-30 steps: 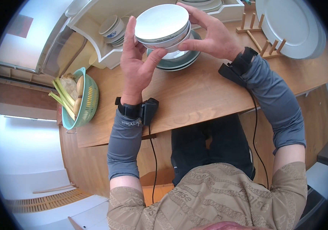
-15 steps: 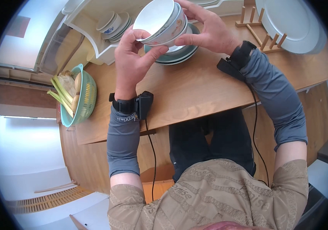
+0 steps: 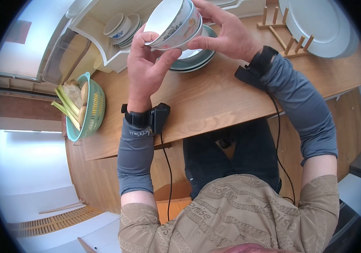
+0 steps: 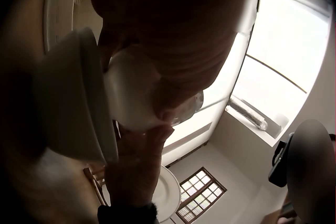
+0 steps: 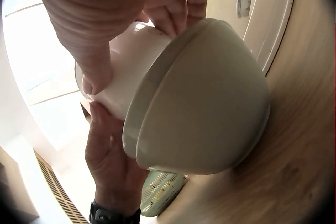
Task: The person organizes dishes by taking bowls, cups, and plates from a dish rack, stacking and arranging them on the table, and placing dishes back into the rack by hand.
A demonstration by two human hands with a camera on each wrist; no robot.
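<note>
Both my hands hold a nested stack of white bowls (image 3: 179, 30) with floral patterns on their outer walls. The stack is tilted, with its open side turned toward the left. My left hand (image 3: 146, 67) grips the left rim, its fingers curled over the edge and its thumb along the underside. On the other side my right hand (image 3: 235, 38) holds the outer wall, with the thumb low and the fingers behind. Beneath the held stack, larger pale green bowls (image 3: 195, 65) stand nested on the wooden table; in the right wrist view the green bowls (image 5: 210, 103) show close by.
A teal basket (image 3: 98, 109) with vegetables stands at the table's left end. Behind it, a white rack (image 3: 119, 62) holds small bowls (image 3: 117, 26) and plates. At the right, large white plates (image 3: 315, 23) lean by a wooden peg rack (image 3: 279, 37).
The held bowls have tipped from nearly level to leaning left, showing more of their patterned sides. The left hand has shifted slightly left and its fingers now curl over the rim.
</note>
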